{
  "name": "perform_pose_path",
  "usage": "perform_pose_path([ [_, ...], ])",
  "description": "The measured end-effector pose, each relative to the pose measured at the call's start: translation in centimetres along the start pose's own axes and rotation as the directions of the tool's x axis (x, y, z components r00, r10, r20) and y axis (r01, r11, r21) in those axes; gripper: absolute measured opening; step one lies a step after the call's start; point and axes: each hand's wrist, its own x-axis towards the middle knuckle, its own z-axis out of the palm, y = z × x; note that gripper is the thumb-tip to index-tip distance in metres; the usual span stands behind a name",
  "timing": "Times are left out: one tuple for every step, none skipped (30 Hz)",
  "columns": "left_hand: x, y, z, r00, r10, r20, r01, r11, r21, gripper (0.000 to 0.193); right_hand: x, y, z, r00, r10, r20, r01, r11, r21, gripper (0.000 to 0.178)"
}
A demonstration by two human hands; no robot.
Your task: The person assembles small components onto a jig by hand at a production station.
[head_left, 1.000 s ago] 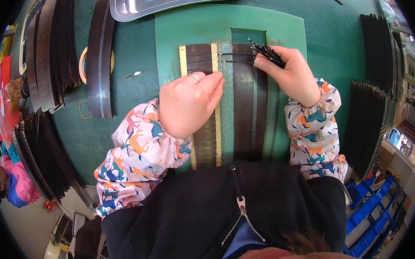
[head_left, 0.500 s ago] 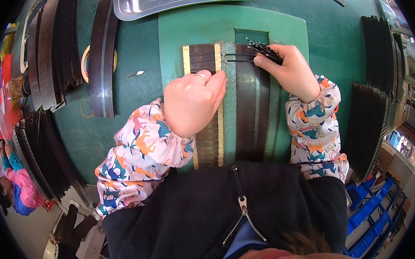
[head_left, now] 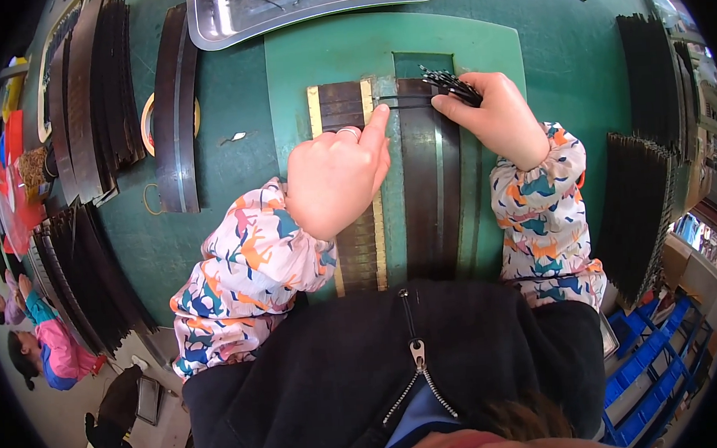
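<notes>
My right hand (head_left: 504, 121) pinches a bundle of thin black wires (head_left: 451, 84) with pale tips. Two wires (head_left: 408, 98) run left from it, across a dark brown strip (head_left: 432, 187) with a lighter line along it. My left hand (head_left: 335, 180) rests over a dark strip (head_left: 343, 98) bordered by two yellow ruled edges (head_left: 368, 100). Its index finger is stretched out, the tip at the left ends of the two wires; the other fingers are bent, and the thumb is hidden. Both strips lie on a green mat (head_left: 478, 36).
A metal tray (head_left: 321, 14) holding a few black wires stands at the far edge. Dark strips (head_left: 175, 112) and a tape roll (head_left: 147, 114) lie left; stacked black strips (head_left: 637, 207) stand right. People (head_left: 54, 353) appear at the far left.
My left index finger has straightened from a bent grip and reached the wire ends. The right hand keeps hold of the wires. The whole view has shifted slightly.
</notes>
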Motion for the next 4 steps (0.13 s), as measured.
perform_pose_path([
  [0.03,-0.04,-0.01,1.000,0.000,-0.001,0.000,1.000,-0.007,0.034,0.00,0.15,-0.15,1.000,0.015,0.000,-0.015,1.000,-0.026,0.031],
  [0.06,-0.08,-0.02,1.000,-0.001,-0.003,0.001,1.000,-0.013,0.034,0.04,0.31,-0.26,1.000,0.015,-0.002,-0.015,1.000,-0.026,0.031],
  [0.08,-0.03,-0.06,1.000,-0.003,-0.005,0.003,1.000,-0.021,0.033,0.03,0.54,-0.38,1.000,0.018,-0.011,-0.019,0.995,-0.097,0.032],
  [0.09,0.02,-0.09,1.000,-0.003,-0.006,0.002,1.000,-0.022,0.033,0.04,0.81,-0.46,1.000,0.020,-0.021,-0.023,0.985,-0.169,0.034],
])
